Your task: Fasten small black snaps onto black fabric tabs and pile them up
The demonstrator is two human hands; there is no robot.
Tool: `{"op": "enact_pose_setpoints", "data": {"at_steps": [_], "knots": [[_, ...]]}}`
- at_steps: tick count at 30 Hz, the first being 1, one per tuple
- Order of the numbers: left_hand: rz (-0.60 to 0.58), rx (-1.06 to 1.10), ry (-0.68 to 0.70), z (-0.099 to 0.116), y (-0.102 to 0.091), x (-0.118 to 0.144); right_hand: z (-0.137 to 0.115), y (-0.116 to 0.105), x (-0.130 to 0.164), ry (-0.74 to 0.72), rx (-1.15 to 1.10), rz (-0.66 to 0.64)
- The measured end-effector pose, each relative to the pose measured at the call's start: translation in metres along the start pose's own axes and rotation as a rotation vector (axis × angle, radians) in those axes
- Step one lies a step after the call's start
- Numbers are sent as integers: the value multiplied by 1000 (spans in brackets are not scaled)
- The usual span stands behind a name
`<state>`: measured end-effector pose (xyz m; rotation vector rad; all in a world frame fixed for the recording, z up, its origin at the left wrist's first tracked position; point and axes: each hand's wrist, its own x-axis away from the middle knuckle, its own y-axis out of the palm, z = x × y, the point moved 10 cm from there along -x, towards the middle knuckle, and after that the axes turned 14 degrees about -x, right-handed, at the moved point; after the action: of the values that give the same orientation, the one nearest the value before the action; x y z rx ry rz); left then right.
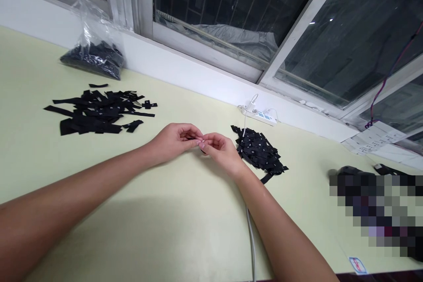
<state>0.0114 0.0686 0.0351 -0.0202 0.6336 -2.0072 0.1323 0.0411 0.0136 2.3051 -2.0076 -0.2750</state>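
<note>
My left hand [180, 141] and my right hand [220, 150] meet above the table, fingertips pinched together. Between them is a small black fabric strip [204, 151], mostly hidden by the fingers; only a dark edge shows below the fingertips. To the left lies a loose pile of black fabric strips [99, 112], some with small white marks. Just beyond my right hand sits a denser heap of short black strips [259, 150], also with white marks.
A clear plastic bag [95, 53] of black pieces stands against the wall at back left. A white power strip [261, 114] lies by the wall. A grey cable [251, 238] runs under my right arm. Dark, partly pixelated items [353, 172] lie at right, near a small label [358, 265].
</note>
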Motion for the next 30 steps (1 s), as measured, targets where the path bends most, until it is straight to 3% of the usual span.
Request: {"op": "enact_pose_setpoints", "data": {"at_steps": [9,15,20,24,30], "knots": [[44,-46,-26,-2,-5,0,4,-6,1,44,208,46],[61,-82,-27,0,-6,1,4,0,0,-5,190,-18],[50,-81,-38,-2,-4,1,4,-5,-1,-12,222,23],[62,-23,-79,-7,-6,1,2,-8,1,15,192,65],[26,111,-135,-14,0,2,5,-5,3,77,71,27]]}}
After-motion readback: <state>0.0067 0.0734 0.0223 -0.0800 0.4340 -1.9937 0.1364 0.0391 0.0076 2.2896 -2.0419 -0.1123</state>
